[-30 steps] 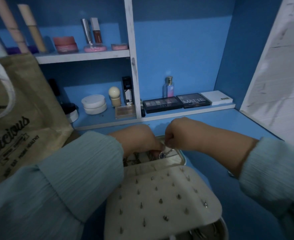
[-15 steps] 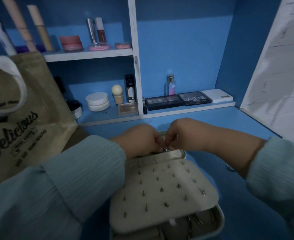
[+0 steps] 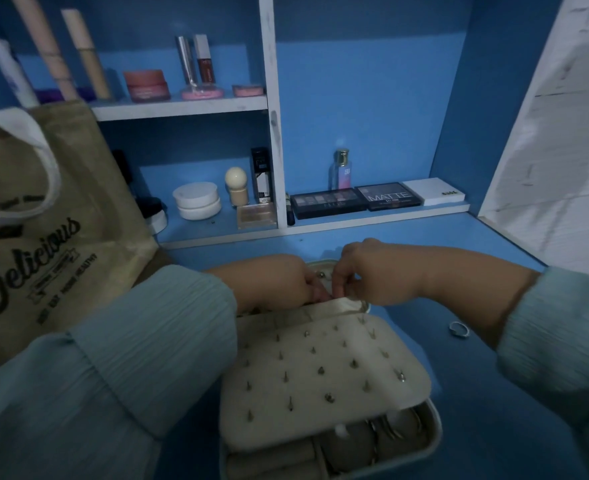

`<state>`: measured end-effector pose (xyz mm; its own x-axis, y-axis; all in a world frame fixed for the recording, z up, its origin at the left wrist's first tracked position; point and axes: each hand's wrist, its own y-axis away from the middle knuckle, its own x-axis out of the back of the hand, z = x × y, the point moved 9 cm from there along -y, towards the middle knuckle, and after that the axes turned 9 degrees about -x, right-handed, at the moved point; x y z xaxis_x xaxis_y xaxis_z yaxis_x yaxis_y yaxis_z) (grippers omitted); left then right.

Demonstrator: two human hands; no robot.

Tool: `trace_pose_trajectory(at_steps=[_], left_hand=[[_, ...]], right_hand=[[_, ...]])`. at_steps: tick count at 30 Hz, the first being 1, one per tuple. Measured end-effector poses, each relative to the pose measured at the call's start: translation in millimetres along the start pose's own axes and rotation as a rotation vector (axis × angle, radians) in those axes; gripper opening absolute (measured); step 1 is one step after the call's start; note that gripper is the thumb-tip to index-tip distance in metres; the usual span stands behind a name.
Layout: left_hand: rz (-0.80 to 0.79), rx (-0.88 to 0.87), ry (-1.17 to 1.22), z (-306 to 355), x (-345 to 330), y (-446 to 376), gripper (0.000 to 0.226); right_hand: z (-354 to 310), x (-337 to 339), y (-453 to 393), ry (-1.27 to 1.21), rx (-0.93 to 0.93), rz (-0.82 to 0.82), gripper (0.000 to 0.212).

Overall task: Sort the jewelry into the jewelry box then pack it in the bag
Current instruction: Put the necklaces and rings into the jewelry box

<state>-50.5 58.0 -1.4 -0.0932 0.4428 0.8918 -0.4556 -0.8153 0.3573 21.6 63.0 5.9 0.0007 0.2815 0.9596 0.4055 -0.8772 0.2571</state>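
You are in the sorting step. The cream jewelry box [image 3: 324,386] lies open on the blue surface [image 3: 424,244], its studded earring panel facing you. Your left hand [image 3: 279,278] and right hand [image 3: 372,275] meet at its far end, fingers curled and pinching something too small to identify. A silver ring [image 3: 458,329] waits just right of the box; picking it up calls for a fine pinch. The burlap bag [image 3: 43,216] stands left. Blue shelves behind hold cosmetics.
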Motion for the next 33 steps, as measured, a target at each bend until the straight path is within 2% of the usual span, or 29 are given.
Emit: trace_pose_trajectory(at_steps=[4,8,10,12,17,24,27,33], left_hand=[[0.002,-0.026,-0.003,0.9,1.1,13.5,0.030],[0.022,-0.021,0.012,1.5,2.9,35.5,0.030],[0.029,-0.024,0.011,2.9,3.8,48.1,0.031],[0.021,-0.036,0.004,5.3,3.2,60.2,0.032],[-0.089,-0.036,-0.022,16.6,-8.7,92.0,0.047],[-0.079,0.006,-0.115,25.7,-23.0,112.3,0.071],[-0.033,0.005,-0.222,28.4,-23.1,114.6,0.068],[0.029,-0.071,-0.253,33.3,-3.7,122.4,0.040]], right_hand=[[-0.4,5.8,10.7,-0.049,0.015,0.019,0.028],[-0.2,11.0,30.6,-0.106,0.019,-0.032,0.030],[-0.5,13.1,43.0,-0.138,0.008,-0.076,0.024],[-3.2,11.1,57.8,-0.168,-0.022,-0.162,0.010],[-11.3,2.3,90.2,-0.089,-0.078,-0.319,0.044],[-15.3,-4.0,104.3,0.065,-0.091,-0.250,0.075],[-18.9,-1.9,107.6,0.110,-0.089,-0.194,0.071],[-26.6,19.2,113.4,0.113,-0.056,-0.103,0.041]])
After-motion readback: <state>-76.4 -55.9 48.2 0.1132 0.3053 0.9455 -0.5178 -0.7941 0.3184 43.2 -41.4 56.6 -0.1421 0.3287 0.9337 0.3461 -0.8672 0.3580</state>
